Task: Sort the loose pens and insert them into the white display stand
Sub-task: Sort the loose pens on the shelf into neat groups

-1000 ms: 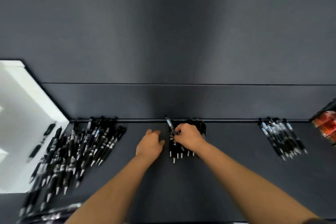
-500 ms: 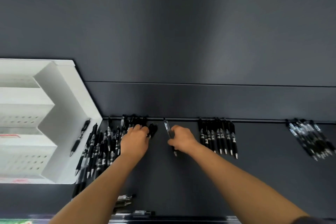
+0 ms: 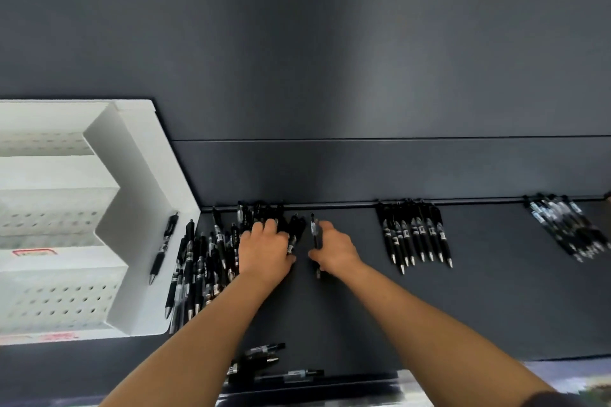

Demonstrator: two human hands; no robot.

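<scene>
Head view: the right hand (image 3: 334,251) is closed around a single pen (image 3: 315,235), held roughly upright in the picture, with its clip end showing above the fingers and its tip below the palm. The left hand (image 3: 264,254) lies on the right edge of the loose pile (image 3: 205,261) with its fingers bent down over the pens' upper ends. From behind the knuckles I cannot tell whether it grips any of them or only presses on them. The white display stand (image 3: 132,208) sits at the left, just beside the pile, and its stepped, perforated tiers look unfilled. A stray pen (image 3: 163,248) rests against its slanted side wall.

The main risk is the pile. The pens lie crossed and overlapping, so dragging one out could roll its neighbours towards the front edge, where a few pens (image 3: 264,353) already lie. The single pen could also land in the wrong set, since all the pens are black and look alike. A sorted row (image 3: 415,235) lies to the right, and a third group (image 3: 568,228) lies well apart beyond it.

The worktop (image 3: 363,307) is dark, matte and smooth, so it gives round barrels little grip. A low ledge runs along its back, under a plain dark back panel (image 3: 330,43).
</scene>
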